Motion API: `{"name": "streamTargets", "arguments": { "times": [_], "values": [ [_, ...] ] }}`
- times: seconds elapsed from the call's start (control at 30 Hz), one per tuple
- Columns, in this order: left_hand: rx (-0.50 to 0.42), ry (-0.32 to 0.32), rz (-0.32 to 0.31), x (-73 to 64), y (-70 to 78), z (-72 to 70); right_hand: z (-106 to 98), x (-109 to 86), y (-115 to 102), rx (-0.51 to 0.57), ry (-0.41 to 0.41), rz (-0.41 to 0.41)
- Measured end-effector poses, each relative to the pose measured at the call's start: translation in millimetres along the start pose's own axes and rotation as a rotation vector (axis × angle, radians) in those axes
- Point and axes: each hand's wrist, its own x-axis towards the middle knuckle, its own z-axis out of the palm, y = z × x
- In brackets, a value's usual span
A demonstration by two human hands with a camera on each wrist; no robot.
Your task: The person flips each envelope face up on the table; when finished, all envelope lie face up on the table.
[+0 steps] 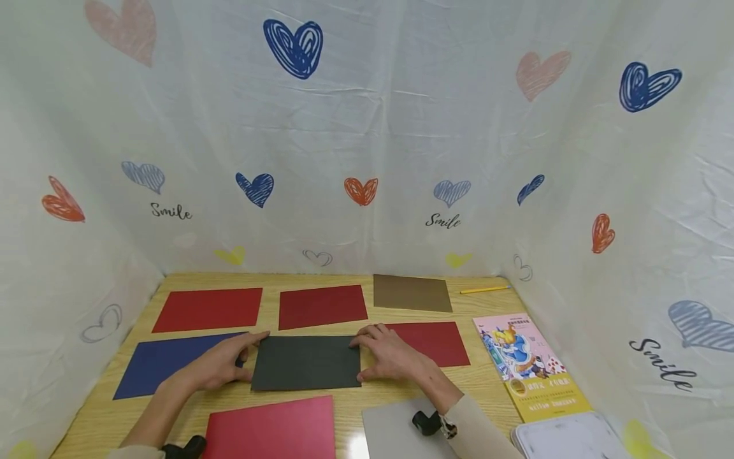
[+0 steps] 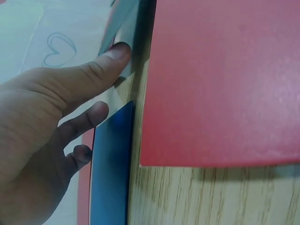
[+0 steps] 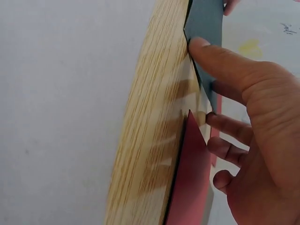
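Note:
A dark grey-green card (image 1: 306, 362) lies level between both hands at the middle of the table. My left hand (image 1: 215, 364) holds its left edge, index finger at the far corner and thumb near the close one. The right hand (image 1: 392, 354) grips the opposite edge; in the right wrist view its thumb (image 3: 220, 56) presses the near side of the green card (image 3: 206, 23), other fingers spread behind. In the left wrist view the left thumb (image 2: 110, 58) meets the card's edge. A blue card (image 1: 163, 363) lies under the left forearm side, a crimson card (image 1: 432, 343) beyond the right hand.
Behind lie a red card (image 1: 209, 309), a dark red card (image 1: 321, 306) and a brown card (image 1: 411, 293). A pink-red card (image 1: 275, 427) and a grey card (image 1: 390, 430) are nearest. On the right are a pencil (image 1: 484, 290), a picture book (image 1: 524, 357) and a white tin-like box (image 1: 573, 440).

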Motion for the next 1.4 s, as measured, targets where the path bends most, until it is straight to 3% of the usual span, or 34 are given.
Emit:
{"name": "streamTargets", "arguments": {
  "times": [0.3, 0.5, 0.6, 0.8, 1.0, 1.4],
  "values": [
    [0.086, 0.074, 0.021, -0.4, -2.8, 4.5, -0.1, -6.8, 0.5, -0.092, -0.004, -0.057],
    [0.186, 0.246, 0.106, -2.7, -3.1, 8.9, -1.5, -8.7, -0.5, -0.087, -0.049, -0.049],
    [0.204, 0.295, 0.130, -3.6, -1.3, 8.5, -2.2, -9.1, -1.6, -0.078, -0.071, -0.033],
    [0.213, 0.305, 0.070, -4.2, 0.4, 6.2, -2.5, -10.6, -2.8, -0.040, -0.093, -0.001],
    [0.185, 0.319, 0.063, -3.7, -0.4, 5.6, -0.9, -12.3, 0.0, -0.030, -0.073, -0.019],
    [0.168, 0.351, 0.073, -4.5, 3.0, 6.9, -9.1, -17.3, 2.2, 0.100, 0.075, -0.071]
  ]
}}
